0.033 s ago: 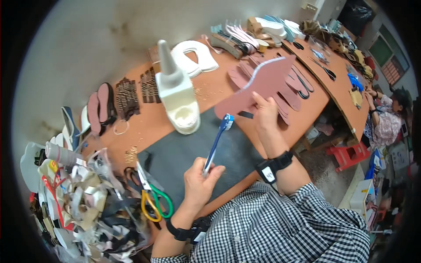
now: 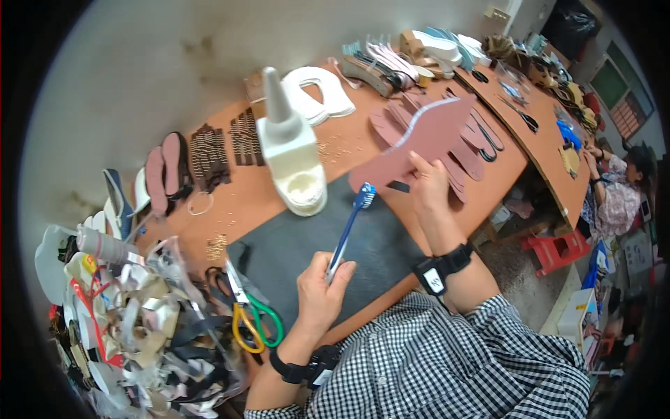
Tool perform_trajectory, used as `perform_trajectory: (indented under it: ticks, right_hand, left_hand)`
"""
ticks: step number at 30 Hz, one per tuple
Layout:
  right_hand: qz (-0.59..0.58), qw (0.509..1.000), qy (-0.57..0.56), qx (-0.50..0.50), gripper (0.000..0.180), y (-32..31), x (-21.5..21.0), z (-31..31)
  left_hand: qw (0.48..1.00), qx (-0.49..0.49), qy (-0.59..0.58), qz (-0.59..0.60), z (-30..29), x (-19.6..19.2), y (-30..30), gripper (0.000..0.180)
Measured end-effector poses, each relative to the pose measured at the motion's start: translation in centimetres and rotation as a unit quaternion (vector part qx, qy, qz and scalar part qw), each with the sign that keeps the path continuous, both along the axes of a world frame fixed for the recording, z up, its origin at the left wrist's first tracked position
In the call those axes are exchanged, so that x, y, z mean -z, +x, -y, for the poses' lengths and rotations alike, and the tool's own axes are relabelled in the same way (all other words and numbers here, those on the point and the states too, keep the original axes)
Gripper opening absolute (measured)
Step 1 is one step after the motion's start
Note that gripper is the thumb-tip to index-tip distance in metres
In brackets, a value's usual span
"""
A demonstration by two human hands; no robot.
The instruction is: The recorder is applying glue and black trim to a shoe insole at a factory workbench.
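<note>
My left hand point(image 2: 323, 288) is closed around the handle of a blue toothbrush point(image 2: 347, 227), whose bristle head points up and away from me. In my right hand point(image 2: 428, 185) a pink insole point(image 2: 412, 143) with a pale edge is pinched between thumb and fingers, held up above the table. The brush head is close to the insole's lower end; whether they touch I cannot tell. Beyond the brush stands a white glue pot point(image 2: 305, 192) with a cone-shaped top and an open well of pale paste. Below both hands lies a black mat point(image 2: 279, 258).
Several pink insoles point(image 2: 466, 159) are spread behind my right hand. Scissors with green and yellow handles point(image 2: 255, 325) lie left of my left hand, beside a heap of scraps point(image 2: 160, 328). White shoe-shaped pieces point(image 2: 335, 98) sit behind the pot. A person point(image 2: 618, 181) works at the far right.
The whole scene has shifted slightly to the right in the view. Both hands keep their hold on the toothbrush and the insole.
</note>
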State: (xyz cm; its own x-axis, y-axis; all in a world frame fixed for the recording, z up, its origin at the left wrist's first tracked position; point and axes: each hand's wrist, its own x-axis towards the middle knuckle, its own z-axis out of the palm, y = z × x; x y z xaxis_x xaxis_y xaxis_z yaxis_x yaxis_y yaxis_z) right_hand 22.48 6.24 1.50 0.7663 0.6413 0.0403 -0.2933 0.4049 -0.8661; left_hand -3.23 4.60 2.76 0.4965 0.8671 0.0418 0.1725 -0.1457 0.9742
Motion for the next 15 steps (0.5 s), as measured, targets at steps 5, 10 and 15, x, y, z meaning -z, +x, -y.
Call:
perform_trajectory:
  ticks: [5, 10, 15]
  right_hand:
    - [-0.078, 0.997, -0.022, 0.009, 0.017, -2.9, -2.7, 1.3]
    - [-0.145, 0.986, -0.078, 0.013, 0.015, -4.6, -2.1, 2.3]
    - [-0.161, 0.985, -0.061, 0.004, 0.015, -3.1, -0.6, -0.2]
  left_hand:
    - [0.976, -0.097, 0.148, -0.128, -2.5, -0.3, -4.3, 0.019]
    - [0.961, -0.096, 0.125, -0.227, -4.0, -1.8, -5.2, 0.026]
    - [0.912, -0.085, 0.187, -0.354, -6.4, -2.2, -4.0, 0.030]
